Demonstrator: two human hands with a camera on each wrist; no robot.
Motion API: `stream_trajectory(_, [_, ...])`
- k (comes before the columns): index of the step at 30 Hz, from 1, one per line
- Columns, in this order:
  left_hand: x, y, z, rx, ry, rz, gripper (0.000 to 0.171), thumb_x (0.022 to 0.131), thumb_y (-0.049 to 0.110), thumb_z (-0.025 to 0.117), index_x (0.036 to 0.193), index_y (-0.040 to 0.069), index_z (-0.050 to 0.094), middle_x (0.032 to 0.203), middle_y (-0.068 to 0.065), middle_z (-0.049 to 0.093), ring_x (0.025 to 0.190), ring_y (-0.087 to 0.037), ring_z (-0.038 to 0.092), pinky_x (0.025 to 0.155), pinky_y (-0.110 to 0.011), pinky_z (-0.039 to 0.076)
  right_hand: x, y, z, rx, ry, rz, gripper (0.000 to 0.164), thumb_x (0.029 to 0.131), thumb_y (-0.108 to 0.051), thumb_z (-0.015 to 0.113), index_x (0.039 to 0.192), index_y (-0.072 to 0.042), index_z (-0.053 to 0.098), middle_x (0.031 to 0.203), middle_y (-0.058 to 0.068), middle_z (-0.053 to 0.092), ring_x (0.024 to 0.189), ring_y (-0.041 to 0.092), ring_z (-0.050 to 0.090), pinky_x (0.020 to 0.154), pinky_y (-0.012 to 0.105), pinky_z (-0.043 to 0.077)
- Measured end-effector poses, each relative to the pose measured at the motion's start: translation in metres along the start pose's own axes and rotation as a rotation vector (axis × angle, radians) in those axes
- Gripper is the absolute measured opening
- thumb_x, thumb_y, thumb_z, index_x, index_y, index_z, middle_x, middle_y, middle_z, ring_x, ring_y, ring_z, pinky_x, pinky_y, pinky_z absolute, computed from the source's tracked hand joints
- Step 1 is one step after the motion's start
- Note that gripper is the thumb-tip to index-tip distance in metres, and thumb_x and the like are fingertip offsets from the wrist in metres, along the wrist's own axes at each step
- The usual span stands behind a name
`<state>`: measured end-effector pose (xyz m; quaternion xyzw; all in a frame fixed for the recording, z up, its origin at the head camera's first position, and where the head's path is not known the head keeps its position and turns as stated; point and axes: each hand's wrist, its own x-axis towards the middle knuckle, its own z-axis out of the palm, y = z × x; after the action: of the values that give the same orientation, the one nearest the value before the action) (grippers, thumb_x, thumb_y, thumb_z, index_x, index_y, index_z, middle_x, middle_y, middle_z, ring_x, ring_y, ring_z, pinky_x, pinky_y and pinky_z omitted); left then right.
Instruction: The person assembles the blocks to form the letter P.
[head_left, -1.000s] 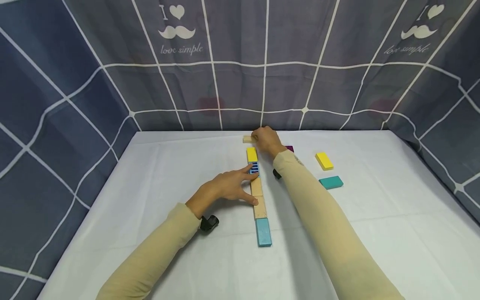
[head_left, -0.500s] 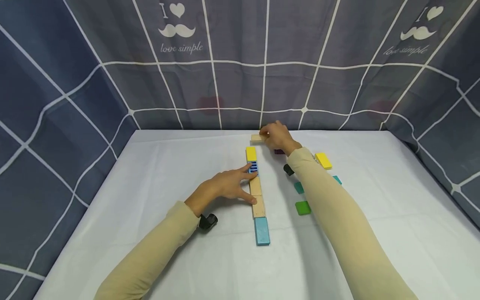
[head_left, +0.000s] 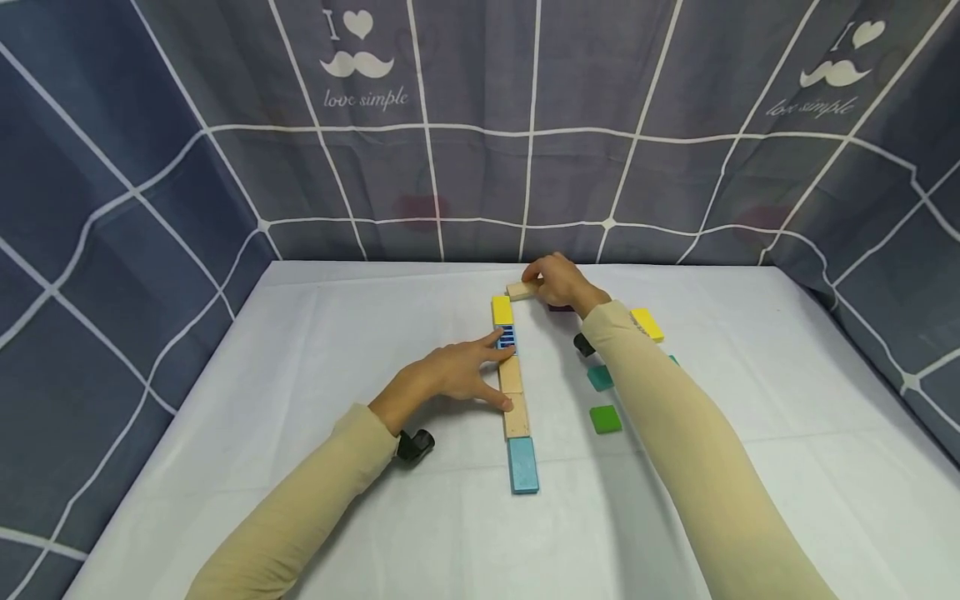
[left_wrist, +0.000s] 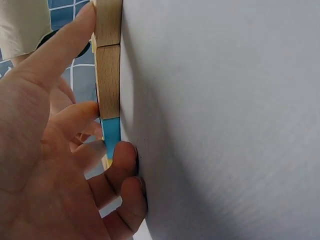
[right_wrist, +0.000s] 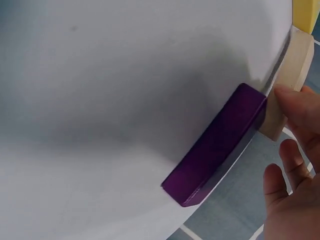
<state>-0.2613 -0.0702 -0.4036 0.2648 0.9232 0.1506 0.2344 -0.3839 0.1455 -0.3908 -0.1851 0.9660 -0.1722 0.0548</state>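
A straight row of flat blocks runs away from me in the head view: a light-blue block (head_left: 523,465) nearest, two plain wooden blocks (head_left: 511,375), a dark-blue striped piece (head_left: 506,335) and a yellow block (head_left: 502,311) farthest. My left hand (head_left: 457,369) has its fingers spread along the row's left side, thumb and fingertips against the blocks. Beyond the row's far end, my right hand (head_left: 561,281) pinches another wooden block (right_wrist: 290,75), slanted, one end close to the yellow block. A purple block (right_wrist: 215,145) lies close by, mostly hidden by the right hand in the head view.
Right of the row lie a green block (head_left: 605,419), a teal block (head_left: 600,377) and a yellow block (head_left: 647,324), partly behind my right forearm. A grey gridded curtain (head_left: 480,183) stands along the table's back edge.
My right hand has shifted the wooden block rightward, then slightly nearer to me, and it now lies at a slant. The left hand stays on the row.
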Motion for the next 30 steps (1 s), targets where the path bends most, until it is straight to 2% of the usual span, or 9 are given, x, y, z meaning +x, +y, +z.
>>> stream_trajectory(5, [0.001,0.002,-0.001,0.002,0.001,0.0,0.097,0.073,0.07,0.073,0.154,0.036,0.033,0.165,0.009,0.006,0.146,-0.026,0.024,0.108,-0.057,0.032,-0.003,0.004,0.002,-0.013,-0.02,0.025,0.039,0.085,0.007,0.058,0.12,-0.003,0.07,0.121,0.011,0.068,0.113,0.03,0.048,0.103,0.041,0.038])
stream_trajectory(12, [0.001,0.001,0.0,0.018,0.002,-0.013,0.097,0.073,0.072,0.072,0.154,0.036,0.032,0.165,0.009,0.006,0.146,-0.025,0.025,0.108,-0.054,0.034,-0.004,0.004,0.006,0.025,-0.009,-0.002,0.045,0.081,0.013,0.053,0.12,-0.003,0.071,0.121,0.011,0.068,0.112,0.031,0.048,0.102,0.042,0.039])
stream_trajectory(17, [0.002,0.001,0.002,0.012,0.003,-0.008,0.097,0.073,0.072,0.072,0.154,0.035,0.033,0.165,0.008,0.007,0.146,-0.025,0.026,0.108,-0.051,0.034,-0.007,0.003,0.008,0.036,0.01,0.005,0.046,0.08,0.013,0.054,0.119,-0.003,0.072,0.12,0.011,0.069,0.111,0.031,0.049,0.101,0.042,0.038])
stream_trajectory(25, [0.002,0.001,0.002,-0.006,0.005,-0.001,0.097,0.073,0.07,0.074,0.154,0.033,0.034,0.165,0.007,0.007,0.146,-0.025,0.025,0.11,-0.049,0.033,-0.007,0.002,0.012,0.047,0.014,-0.01,0.042,0.084,0.009,0.054,0.121,-0.003,0.071,0.124,0.011,0.067,0.117,0.031,0.049,0.106,0.042,0.034])
stream_trajectory(30, [0.002,0.001,0.002,-0.011,0.002,-0.001,0.097,0.073,0.069,0.074,0.154,0.034,0.034,0.165,0.007,0.006,0.146,-0.025,0.025,0.11,-0.049,0.033,-0.009,0.002,0.012,0.035,0.024,-0.011,0.043,0.085,0.008,0.053,0.122,-0.004,0.07,0.125,0.01,0.067,0.114,0.032,0.049,0.103,0.043,0.036])
